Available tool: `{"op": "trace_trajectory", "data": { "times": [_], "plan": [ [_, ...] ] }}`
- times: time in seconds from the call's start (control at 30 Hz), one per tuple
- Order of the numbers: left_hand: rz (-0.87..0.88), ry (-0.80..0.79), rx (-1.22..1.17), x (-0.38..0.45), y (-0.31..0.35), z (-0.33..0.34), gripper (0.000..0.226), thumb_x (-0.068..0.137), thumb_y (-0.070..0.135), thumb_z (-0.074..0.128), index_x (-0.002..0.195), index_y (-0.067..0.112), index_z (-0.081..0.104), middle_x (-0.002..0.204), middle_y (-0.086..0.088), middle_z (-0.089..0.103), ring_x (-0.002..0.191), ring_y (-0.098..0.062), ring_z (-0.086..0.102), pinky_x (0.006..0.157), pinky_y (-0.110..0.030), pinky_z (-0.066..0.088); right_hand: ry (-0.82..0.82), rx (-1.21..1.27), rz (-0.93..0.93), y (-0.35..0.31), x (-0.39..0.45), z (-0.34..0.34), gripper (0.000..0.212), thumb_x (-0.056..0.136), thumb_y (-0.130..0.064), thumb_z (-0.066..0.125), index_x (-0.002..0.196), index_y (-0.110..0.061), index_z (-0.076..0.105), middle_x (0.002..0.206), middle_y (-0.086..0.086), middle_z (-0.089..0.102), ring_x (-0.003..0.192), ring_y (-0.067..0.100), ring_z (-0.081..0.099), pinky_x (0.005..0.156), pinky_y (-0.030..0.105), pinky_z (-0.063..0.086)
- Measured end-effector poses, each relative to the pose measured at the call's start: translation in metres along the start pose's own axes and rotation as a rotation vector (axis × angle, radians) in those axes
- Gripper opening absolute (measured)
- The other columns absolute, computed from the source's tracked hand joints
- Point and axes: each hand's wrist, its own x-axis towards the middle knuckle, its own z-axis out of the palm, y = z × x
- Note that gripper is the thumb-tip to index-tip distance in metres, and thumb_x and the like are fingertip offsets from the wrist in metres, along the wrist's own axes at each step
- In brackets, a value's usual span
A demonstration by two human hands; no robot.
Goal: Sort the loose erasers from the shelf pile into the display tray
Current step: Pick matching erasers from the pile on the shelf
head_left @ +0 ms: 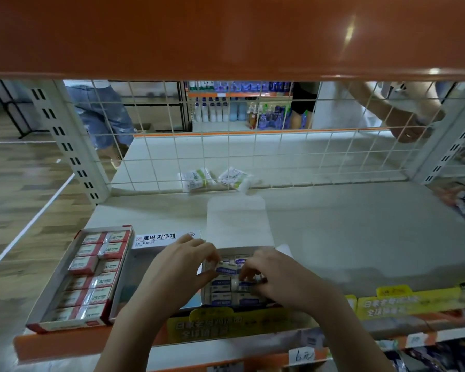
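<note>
- On the white shelf (333,232), both hands are working over the tray (239,304), a box with its lid flap standing up behind it.
- Left hand (180,267) pinches one eraser (226,267), blue-and-white sleeve, right at the tray's back rows; fingers curled round its left end.
- Right hand (277,277) sits just beside, fingers curled down onto the erasers in the tray; a firm hold on one? Cannot tell.
- Rows of blue-labelled erasers already packed below the hands.
- Left of the tray, nearly touching, a red box (83,277) full of red-labelled erasers in two columns.
- At the back, against the wire grid (226,157), two loose green-and-white packets (215,178) lie side by side, well apart from the tray.
- Yellow tags (414,302) line the shelf's front edge.
</note>
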Motion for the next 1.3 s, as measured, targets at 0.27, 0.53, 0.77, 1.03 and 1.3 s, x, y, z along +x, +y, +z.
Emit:
{"op": "trace_trajectory", "data": {
  "times": [0.27, 0.53, 0.77, 1.03, 1.3],
  "plan": [
    [-0.019, -0.043, 0.058, -0.004, 0.004, -0.003, 0.019, 0.089, 0.044, 0.054, 0.106, 0.036, 0.055, 0.11, 0.022, 0.055, 0.096, 0.003, 0.034, 0.075, -0.012, 0.033, 0.02, 0.044, -0.025, 0.003, 0.0, 0.002, 0.019, 0.092, -0.018, 0.055, 0.108, -0.019, 0.064, 0.113, -0.002, 0.061, 0.094, 0.006, 0.05, 0.079, 0.015, 0.043],
    [-0.019, -0.158, 0.105, -0.001, 0.007, -0.005, 0.019, 0.088, 0.043, 0.055, 0.103, 0.031, 0.057, 0.107, 0.016, 0.056, 0.097, -0.003, 0.036, 0.078, -0.019, 0.037, 0.041, -0.003, -0.048, 0.006, -0.001, 0.0, 0.022, 0.093, -0.02, 0.053, 0.112, -0.019, 0.064, 0.113, -0.003, 0.061, 0.103, 0.009, 0.048, 0.086, 0.018, 0.037],
    [-0.046, -0.18, 0.189, 0.002, 0.012, 0.006, 0.02, 0.089, 0.042, 0.054, 0.105, 0.031, 0.058, 0.108, 0.011, 0.056, 0.097, -0.009, 0.04, 0.077, -0.023, 0.039, 0.073, 0.008, -0.046, 0.007, 0.001, -0.002, 0.022, 0.092, -0.022, 0.055, 0.111, -0.022, 0.064, 0.109, -0.007, 0.063, 0.1, 0.005, 0.048, 0.086, 0.019, 0.039],
    [-0.057, -0.193, 0.166, -0.003, 0.005, 0.01, 0.024, 0.087, 0.049, 0.054, 0.102, 0.033, 0.062, 0.104, 0.014, 0.058, 0.094, -0.006, 0.04, 0.075, -0.023, 0.039, 0.022, 0.008, -0.073, 0.002, 0.006, 0.001, 0.018, 0.092, -0.024, 0.055, 0.105, -0.022, 0.068, 0.102, -0.008, 0.061, 0.096, 0.005, 0.048, 0.087, 0.021, 0.039],
    [-0.125, -0.178, 0.157, 0.0, 0.007, 0.014, 0.015, 0.088, 0.038, 0.057, 0.099, 0.033, 0.066, 0.1, 0.007, 0.06, 0.094, -0.013, 0.054, 0.07, -0.026, 0.045, -0.021, 0.004, -0.073, 0.001, 0.014, 0.001, 0.017, 0.091, -0.019, 0.056, 0.096, -0.025, 0.071, 0.086, -0.019, 0.049, 0.088, 0.002, 0.046, 0.08, 0.019, 0.037]
  ]
}}
